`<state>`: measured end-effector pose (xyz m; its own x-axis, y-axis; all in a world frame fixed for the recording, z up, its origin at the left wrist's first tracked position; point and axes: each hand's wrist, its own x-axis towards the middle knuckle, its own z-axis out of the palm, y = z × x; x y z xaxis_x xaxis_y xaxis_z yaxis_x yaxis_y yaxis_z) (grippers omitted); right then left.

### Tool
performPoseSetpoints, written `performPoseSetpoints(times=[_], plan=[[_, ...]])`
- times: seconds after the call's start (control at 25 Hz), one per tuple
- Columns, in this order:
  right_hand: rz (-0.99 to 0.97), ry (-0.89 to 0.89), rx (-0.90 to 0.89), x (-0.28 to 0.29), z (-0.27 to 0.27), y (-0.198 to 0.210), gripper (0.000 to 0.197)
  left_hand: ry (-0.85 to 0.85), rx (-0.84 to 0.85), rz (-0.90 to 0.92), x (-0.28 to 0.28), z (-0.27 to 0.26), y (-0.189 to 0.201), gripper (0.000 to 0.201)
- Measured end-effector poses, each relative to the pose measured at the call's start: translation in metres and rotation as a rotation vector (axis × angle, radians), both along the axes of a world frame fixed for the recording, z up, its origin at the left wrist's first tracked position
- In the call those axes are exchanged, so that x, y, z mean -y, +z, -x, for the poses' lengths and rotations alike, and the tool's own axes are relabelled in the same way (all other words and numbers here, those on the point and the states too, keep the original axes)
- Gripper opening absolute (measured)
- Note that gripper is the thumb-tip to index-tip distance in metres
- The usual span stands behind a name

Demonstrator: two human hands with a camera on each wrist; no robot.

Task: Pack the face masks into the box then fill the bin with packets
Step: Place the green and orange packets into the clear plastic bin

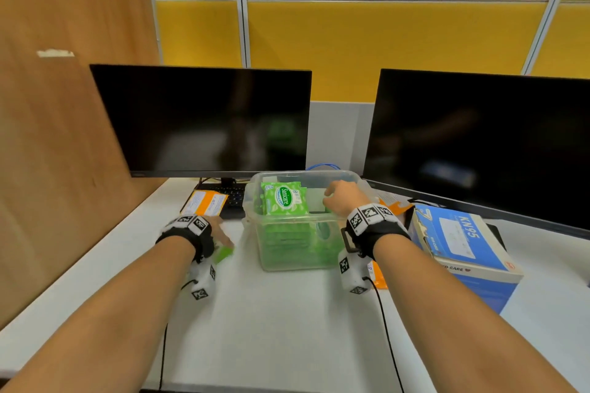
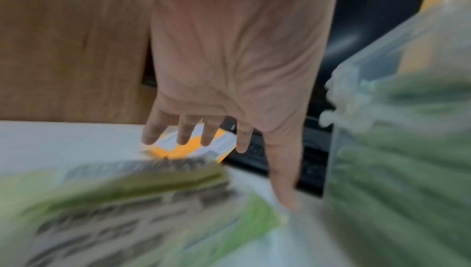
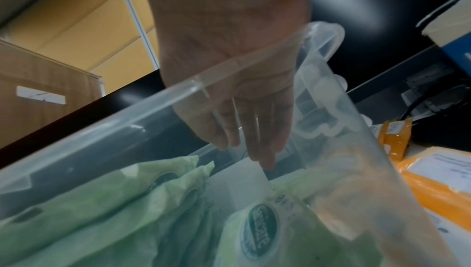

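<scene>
A clear plastic bin (image 1: 297, 218) stands mid-table, holding several green Sanicare packets (image 1: 284, 198) upright. My right hand (image 1: 335, 198) reaches into the bin's right side. In the right wrist view its straight fingers (image 3: 265, 160) point down and touch the white back of a packet (image 3: 239, 182) beside the other green packets (image 3: 260, 231). My left hand (image 1: 217, 233) hovers over the table left of the bin, fingers spread above loose green packets (image 2: 142, 200), which are blurred. It holds nothing. The blue KN95 mask box (image 1: 463, 242) lies shut at the right.
Two dark monitors (image 1: 204, 121) (image 1: 485, 143) stand behind the bin, with a black keyboard (image 1: 230, 198) under the left one. Orange packets lie by the keyboard (image 1: 204, 202) and right of the bin (image 1: 392, 201). A wooden partition (image 1: 64, 137) walls the left side.
</scene>
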<state>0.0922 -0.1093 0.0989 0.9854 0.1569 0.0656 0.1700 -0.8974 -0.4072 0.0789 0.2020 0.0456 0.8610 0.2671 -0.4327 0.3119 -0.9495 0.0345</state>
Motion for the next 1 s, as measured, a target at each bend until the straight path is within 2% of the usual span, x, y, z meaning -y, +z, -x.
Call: performPoseSetpoints(times=[0.08, 0.12, 0.16, 0.2, 0.28, 0.36, 0.48, 0.52, 0.6, 0.68, 0.8, 0.92, 1.0], plan=[[0.038, -0.031, -0.005, -0.003, -0.002, 0.001, 0.021, 0.012, -0.062, -0.100, -0.015, -0.006, -0.034, 0.128], [0.050, -0.042, -0.021, -0.003, -0.002, 0.000, 0.019, 0.013, -0.067, -0.093, -0.019, -0.010, -0.045, 0.135], [0.059, -0.048, -0.031, -0.003, -0.003, -0.001, 0.018, 0.005, -0.044, -0.031, -0.016, -0.006, -0.044, 0.132], [0.066, -0.055, -0.046, -0.004, -0.003, -0.001, 0.017, 0.002, 0.014, 0.063, -0.013, -0.005, -0.038, 0.119], [0.066, -0.054, -0.068, -0.004, -0.004, -0.001, 0.017, 0.045, 0.230, 0.221, -0.002, -0.004, -0.018, 0.089], [0.031, -0.031, -0.092, -0.003, -0.004, -0.002, 0.021, 0.110, 0.489, 0.383, 0.004, -0.008, 0.012, 0.082], [-0.067, 0.017, -0.119, -0.001, -0.001, 0.002, 0.036, 0.276, 0.980, 0.544, 0.014, 0.002, 0.074, 0.058], [-0.107, 0.029, -0.124, 0.000, 0.000, 0.004, 0.039, 0.331, 1.116, 0.609, 0.021, 0.007, 0.094, 0.056], [-0.208, 0.047, -0.150, 0.002, 0.004, 0.009, 0.043, 0.324, 1.275, 0.718, 0.042, 0.015, 0.128, 0.055], [-0.323, 0.077, -0.180, 0.003, 0.009, 0.012, 0.048, 0.215, 1.253, 0.718, 0.071, 0.016, 0.141, 0.051], [-0.525, 0.102, -0.140, 0.003, 0.016, 0.015, 0.056, 0.126, 1.120, 0.768, 0.112, 0.007, 0.133, 0.048], [-0.723, 0.089, -0.082, 0.008, 0.018, 0.017, 0.057, 0.104, 1.006, 0.768, 0.143, 0.001, 0.121, 0.057], [-0.734, 0.138, -0.069, 0.010, 0.020, 0.017, 0.053, 0.114, 0.930, 0.747, 0.160, -0.002, 0.115, 0.067]])
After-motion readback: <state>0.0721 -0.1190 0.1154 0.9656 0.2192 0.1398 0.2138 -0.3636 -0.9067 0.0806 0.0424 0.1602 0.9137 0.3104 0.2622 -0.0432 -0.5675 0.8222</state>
